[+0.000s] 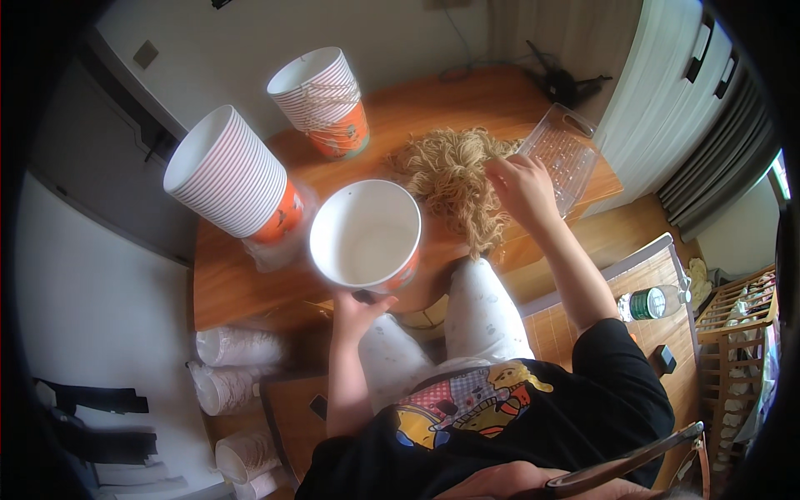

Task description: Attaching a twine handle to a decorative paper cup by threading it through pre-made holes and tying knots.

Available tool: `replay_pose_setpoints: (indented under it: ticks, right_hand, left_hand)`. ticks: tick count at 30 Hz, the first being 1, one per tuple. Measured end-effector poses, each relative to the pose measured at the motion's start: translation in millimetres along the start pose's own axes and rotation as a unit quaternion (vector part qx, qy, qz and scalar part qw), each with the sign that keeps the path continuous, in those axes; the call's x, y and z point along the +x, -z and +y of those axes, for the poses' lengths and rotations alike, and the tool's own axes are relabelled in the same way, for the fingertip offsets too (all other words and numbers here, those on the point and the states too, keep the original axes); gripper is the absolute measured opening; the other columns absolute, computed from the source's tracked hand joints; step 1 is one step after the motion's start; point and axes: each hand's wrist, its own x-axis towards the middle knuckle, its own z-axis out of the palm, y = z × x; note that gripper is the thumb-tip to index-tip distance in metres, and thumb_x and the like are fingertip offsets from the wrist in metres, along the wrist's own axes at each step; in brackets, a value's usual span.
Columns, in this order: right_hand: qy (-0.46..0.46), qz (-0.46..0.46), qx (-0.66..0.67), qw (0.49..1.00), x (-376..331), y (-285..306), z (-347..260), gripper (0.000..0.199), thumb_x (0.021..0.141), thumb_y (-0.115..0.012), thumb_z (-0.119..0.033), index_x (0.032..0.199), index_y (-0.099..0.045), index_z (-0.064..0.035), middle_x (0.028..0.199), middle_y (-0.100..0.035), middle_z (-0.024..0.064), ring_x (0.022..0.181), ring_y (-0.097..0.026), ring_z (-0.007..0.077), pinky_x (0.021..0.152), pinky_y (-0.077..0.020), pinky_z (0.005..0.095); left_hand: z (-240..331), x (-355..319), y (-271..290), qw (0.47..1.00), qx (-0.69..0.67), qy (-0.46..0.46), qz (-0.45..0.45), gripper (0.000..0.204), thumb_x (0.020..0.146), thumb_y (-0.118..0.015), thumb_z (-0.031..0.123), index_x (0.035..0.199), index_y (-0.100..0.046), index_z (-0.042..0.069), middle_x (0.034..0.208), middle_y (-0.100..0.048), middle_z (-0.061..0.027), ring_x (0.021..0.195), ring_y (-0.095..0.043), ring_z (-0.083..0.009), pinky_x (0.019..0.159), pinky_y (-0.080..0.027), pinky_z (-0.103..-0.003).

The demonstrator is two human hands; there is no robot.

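A large paper bucket (367, 236), white inside with an orange outer side, is held near the table's front edge by my left hand (358, 315). Its open mouth faces up and its inside looks bare. My right hand (523, 185) is closed in a pinch at the right side of a tangled heap of tan cords (454, 171). What its fingertips hold is too small to make out. Right beside that hand, a clear plastic tray (560, 154) with small bits in it lies tilted at the table's right edge.
Two stacks of nested paper buckets stand at the left: a taller stack (229, 175) and a farther stack (321, 96) with cords draped over it. Wrapped bucket stacks (237, 346) lie below the wooden table (408, 96). A water bottle (654, 302) lies at the right.
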Motion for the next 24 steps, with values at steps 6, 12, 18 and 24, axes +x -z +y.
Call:
replay_pose_setpoints:
  ticks: [6, 12, 18, 24]
  right_hand:
    - [0.098, 0.054, -0.046, 0.993, 42, 25, 4, 0.006, 0.086, -0.063, -0.018, 0.089, -0.065, -0.0136, 0.068, -0.064, 0.0024, 0.077, -0.062, 0.0218, 0.074, -0.0473, 0.0387]
    - [0.147, 0.084, -0.104, 0.98, 110, 74, 16, 0.014, 0.082, -0.064, -0.014, 0.095, -0.067, -0.0146, 0.071, -0.063, 0.0018, 0.076, -0.063, 0.0226, 0.072, -0.0486, 0.0395]
    - [0.128, 0.125, -0.192, 0.965, 154, 145, -2, 0.012, 0.085, -0.068, -0.017, 0.096, -0.068, -0.0145, 0.082, -0.068, 0.0061, 0.082, -0.063, 0.0248, 0.077, -0.0497, 0.0402]
    - [0.148, 0.277, -0.177, 0.933, 158, 208, -11, 0.008, 0.082, -0.068, -0.004, 0.09, -0.066, -0.0036, 0.085, -0.068, 0.0097, 0.082, -0.064, 0.0252, 0.07, -0.0518, 0.0386]
  left_hand:
    - [9, -17, 0, 0.988, 0.059, -0.084, 0.114, 0.118, 0.062, -0.091, 0.019, 0.148, -0.011, 0.003, 0.146, -0.03, -0.0196, 0.131, -0.038, -0.0292, 0.109, -0.034, -0.044]
    - [19, -35, 8, 0.98, 0.107, -0.108, 0.124, 0.128, 0.062, -0.091, 0.027, 0.151, -0.002, 0.005, 0.151, -0.02, -0.0207, 0.14, -0.025, -0.0315, 0.113, -0.027, -0.046]
    - [80, -51, 19, 0.966, 0.235, -0.08, 0.073, 0.109, 0.071, -0.084, 0.041, 0.15, -0.019, 0.004, 0.154, -0.019, -0.0217, 0.141, -0.024, -0.0356, 0.113, -0.025, -0.047]
    - [155, -64, 30, 0.961, -0.054, -0.088, -0.257, 0.101, 0.069, -0.08, 0.055, 0.143, -0.038, -0.001, 0.081, -0.061, -0.0065, 0.071, -0.06, -0.0209, 0.07, -0.048, -0.034]
